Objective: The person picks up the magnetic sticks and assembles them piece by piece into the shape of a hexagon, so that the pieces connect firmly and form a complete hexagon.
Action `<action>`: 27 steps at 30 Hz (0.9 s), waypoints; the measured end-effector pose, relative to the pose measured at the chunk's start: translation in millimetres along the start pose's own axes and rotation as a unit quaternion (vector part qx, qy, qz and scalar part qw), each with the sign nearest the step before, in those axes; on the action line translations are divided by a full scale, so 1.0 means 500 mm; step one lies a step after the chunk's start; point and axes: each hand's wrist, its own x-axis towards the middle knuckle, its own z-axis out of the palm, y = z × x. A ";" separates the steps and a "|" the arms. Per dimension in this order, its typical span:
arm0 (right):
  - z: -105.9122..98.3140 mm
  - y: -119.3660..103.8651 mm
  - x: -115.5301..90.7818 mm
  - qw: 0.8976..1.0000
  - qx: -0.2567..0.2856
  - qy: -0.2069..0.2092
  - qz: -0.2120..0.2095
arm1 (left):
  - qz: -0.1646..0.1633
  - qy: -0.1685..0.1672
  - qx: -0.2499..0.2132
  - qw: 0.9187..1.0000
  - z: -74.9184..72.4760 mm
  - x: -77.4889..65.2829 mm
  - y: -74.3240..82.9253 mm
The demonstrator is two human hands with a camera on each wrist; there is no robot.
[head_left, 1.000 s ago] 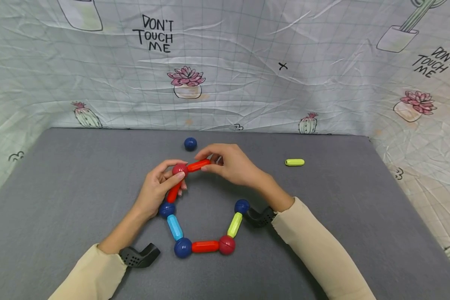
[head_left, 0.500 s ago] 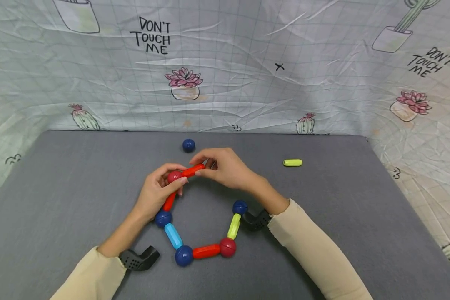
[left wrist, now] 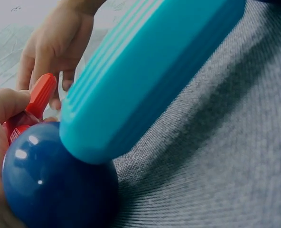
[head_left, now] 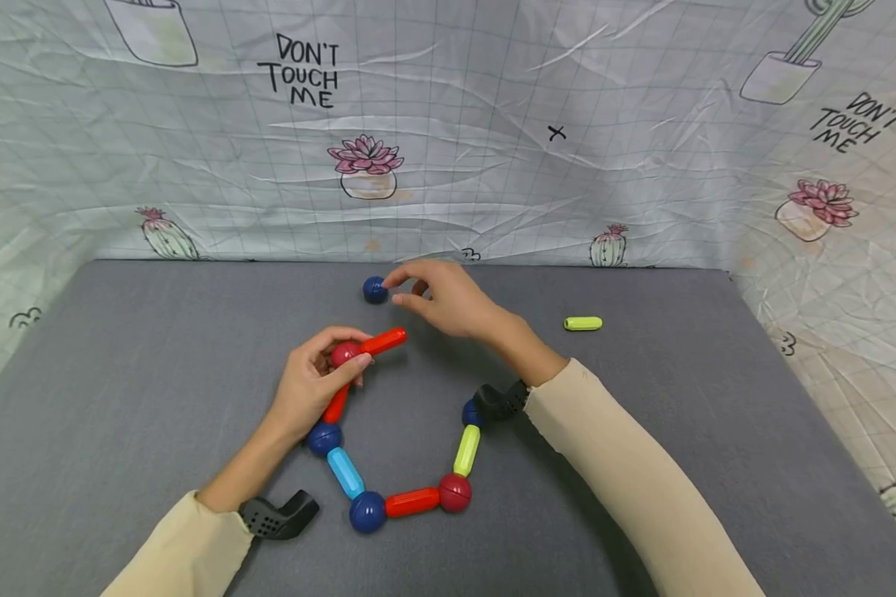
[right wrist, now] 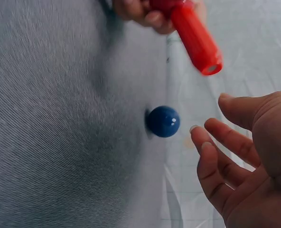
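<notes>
My left hand [head_left: 309, 385] pinches a red ball [head_left: 346, 353] from which a red rod [head_left: 384, 341] sticks out to the right. Below it, a second red rod [head_left: 336, 404] joins a blue ball [head_left: 324, 439], and a light blue rod [left wrist: 145, 71] runs on from there. The chain continues through another blue ball [head_left: 367, 512], a red rod [head_left: 412, 502], a red ball [head_left: 455, 492] and a yellow-green rod [head_left: 466, 450] to an end blue ball [head_left: 471, 413]. My right hand [head_left: 448, 300] holds nothing, its fingers parted, close to a loose blue ball [right wrist: 163, 121].
A loose yellow-green rod [head_left: 583, 323] lies on the grey table [head_left: 664, 373] at the right. A printed cloth [head_left: 478, 166] hangs behind the table's far edge. My right wrist camera [head_left: 502, 401] partly covers the chain's end ball.
My right hand has let go of the outer red rod and moved up toward the loose blue ball. The left hand's part of the chain has shifted slightly down and left.
</notes>
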 end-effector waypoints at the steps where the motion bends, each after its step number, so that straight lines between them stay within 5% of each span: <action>1: 0.000 0.001 0.008 1.000 -0.007 -0.007 0.004 | 0.001 0.001 -0.002 1.000 0.000 0.000 0.000; 12: 0.030 0.016 0.064 0.995 -0.054 -0.079 0.024 | 0.024 -0.008 -0.026 0.999 0.001 0.002 0.000; 27: 0.042 0.021 0.068 0.990 -0.089 -0.099 0.040 | 0.027 -0.006 -0.025 0.999 0.001 0.000 -0.001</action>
